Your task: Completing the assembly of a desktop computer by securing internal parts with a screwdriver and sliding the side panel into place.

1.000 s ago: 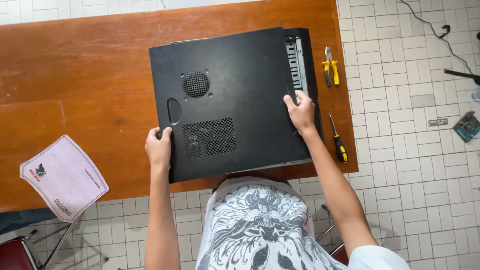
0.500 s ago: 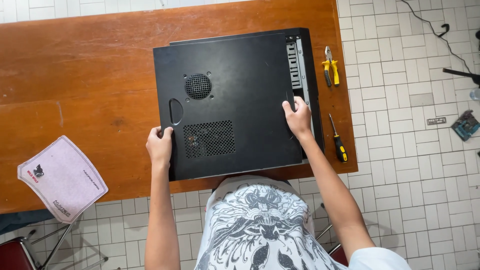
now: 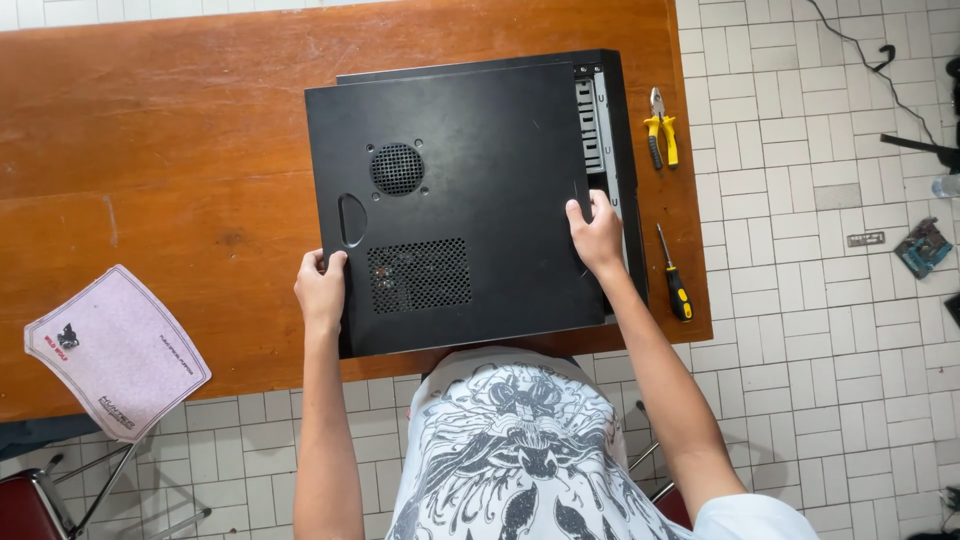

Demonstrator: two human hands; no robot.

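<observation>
We are seeing open bench (image 3: pixel 150 150) left of the computer case (image 3: pixel 470 200). Pliers (image 3: pixel 660 135) and a screwdriver (image 3: pixel 672 275) are crowding the narrow strip on its right.

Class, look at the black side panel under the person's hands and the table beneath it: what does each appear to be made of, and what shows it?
Side panel: probably thin sheet metal, matte black; punched vent holes and a crisp flat edge suggest it.
Table: wood or wood veneer, reddish-brown, slightly glossy; visible grain streaks.
</observation>
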